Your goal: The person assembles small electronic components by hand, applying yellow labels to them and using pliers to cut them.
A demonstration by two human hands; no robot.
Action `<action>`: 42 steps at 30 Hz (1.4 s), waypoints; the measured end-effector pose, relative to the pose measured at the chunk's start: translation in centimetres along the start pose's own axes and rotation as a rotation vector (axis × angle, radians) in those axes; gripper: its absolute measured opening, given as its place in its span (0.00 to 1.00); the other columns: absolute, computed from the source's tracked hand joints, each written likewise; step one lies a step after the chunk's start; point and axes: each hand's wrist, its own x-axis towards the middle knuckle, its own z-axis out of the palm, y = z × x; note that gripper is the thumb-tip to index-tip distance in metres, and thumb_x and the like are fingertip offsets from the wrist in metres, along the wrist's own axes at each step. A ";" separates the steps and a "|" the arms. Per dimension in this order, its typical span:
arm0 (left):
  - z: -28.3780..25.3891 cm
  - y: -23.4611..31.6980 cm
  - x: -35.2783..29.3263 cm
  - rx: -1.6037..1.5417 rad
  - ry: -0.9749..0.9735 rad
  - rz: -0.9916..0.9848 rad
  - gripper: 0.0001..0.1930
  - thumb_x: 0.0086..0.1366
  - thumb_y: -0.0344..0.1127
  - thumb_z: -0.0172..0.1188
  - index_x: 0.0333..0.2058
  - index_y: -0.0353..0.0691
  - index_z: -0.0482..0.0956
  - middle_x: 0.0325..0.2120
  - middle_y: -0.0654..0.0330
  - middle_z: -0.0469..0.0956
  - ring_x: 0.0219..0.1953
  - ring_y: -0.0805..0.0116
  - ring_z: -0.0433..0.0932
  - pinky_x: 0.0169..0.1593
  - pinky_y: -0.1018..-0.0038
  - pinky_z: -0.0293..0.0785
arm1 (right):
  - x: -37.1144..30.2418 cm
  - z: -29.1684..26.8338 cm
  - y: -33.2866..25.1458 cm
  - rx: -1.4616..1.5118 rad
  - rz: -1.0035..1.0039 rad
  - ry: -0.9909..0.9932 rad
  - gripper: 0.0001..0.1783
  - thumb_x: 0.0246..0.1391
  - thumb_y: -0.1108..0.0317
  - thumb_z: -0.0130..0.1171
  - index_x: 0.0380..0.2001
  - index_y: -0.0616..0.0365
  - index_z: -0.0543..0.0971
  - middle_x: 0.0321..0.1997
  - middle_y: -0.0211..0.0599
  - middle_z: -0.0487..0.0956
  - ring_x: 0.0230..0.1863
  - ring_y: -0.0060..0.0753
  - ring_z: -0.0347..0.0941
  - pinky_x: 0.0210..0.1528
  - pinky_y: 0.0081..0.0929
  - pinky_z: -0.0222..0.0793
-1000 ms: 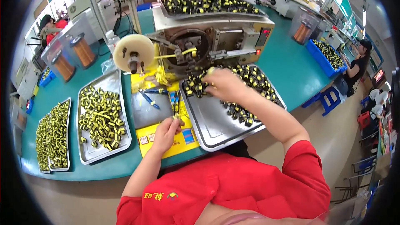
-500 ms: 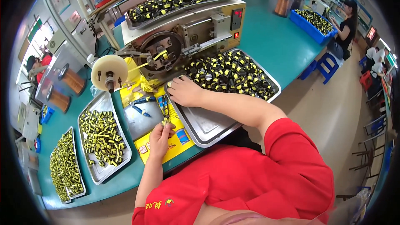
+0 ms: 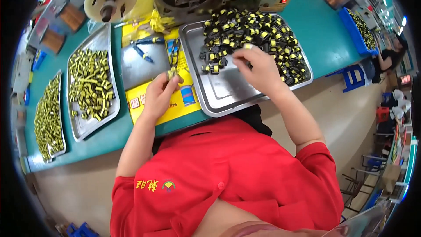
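Currently, the left hand (image 3: 161,91) pinches a small yellow piece (image 3: 172,73) between thumb and fingers, above a yellow sheet (image 3: 186,77) on the teal counter (image 3: 324,39). Near it, blue-handled pliers (image 3: 143,54) lie on a grey plate (image 3: 138,72). The right hand (image 3: 262,71), fingers curled, hangs over a steel tray (image 3: 213,88) at the near edge of heaped black-and-yellow parts (image 3: 245,28); whether it grips one, I cannot tell. Well to the left, another tray (image 3: 83,130) carries loose yellow-and-dark pieces (image 3: 91,83).
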 end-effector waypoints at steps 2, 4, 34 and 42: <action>0.1 -0.5 -0.1 -0.032 0.013 -0.010 0.10 0.64 0.37 0.52 0.32 0.35 0.76 0.22 0.65 0.73 0.26 0.79 0.70 0.33 0.81 0.67 | -1.4 0.8 0.2 -0.118 -0.017 -0.118 0.09 0.44 0.70 0.61 0.32 0.54 0.77 0.26 0.35 0.73 0.28 0.36 0.73 0.30 0.28 0.69; 0.0 -0.7 -0.2 -0.061 0.022 -0.004 0.10 0.64 0.36 0.52 0.32 0.35 0.76 0.22 0.66 0.73 0.26 0.80 0.70 0.33 0.82 0.66 | -1.5 1.7 0.2 -0.233 -0.082 -0.155 0.12 0.43 0.69 0.61 0.35 0.52 0.76 0.27 0.35 0.73 0.30 0.38 0.72 0.32 0.31 0.69; 2.2 0.8 12.1 -1.070 -0.047 -0.362 0.22 0.66 0.52 0.42 0.39 0.36 0.72 0.30 0.57 0.73 0.31 0.64 0.74 0.35 0.72 0.71 | 3.3 2.4 -2.1 0.247 -0.093 -0.136 0.13 0.41 0.75 0.63 0.34 0.60 0.73 0.33 0.36 0.71 0.31 0.29 0.74 0.35 0.23 0.72; 2.0 1.0 10.5 -1.098 -0.145 -0.334 0.23 0.67 0.51 0.41 0.37 0.35 0.74 0.25 0.59 0.73 0.27 0.66 0.73 0.32 0.74 0.70 | 11.2 5.7 -3.0 0.019 0.074 0.366 0.17 0.36 0.68 0.70 0.26 0.63 0.72 0.28 0.37 0.73 0.24 0.28 0.74 0.29 0.24 0.72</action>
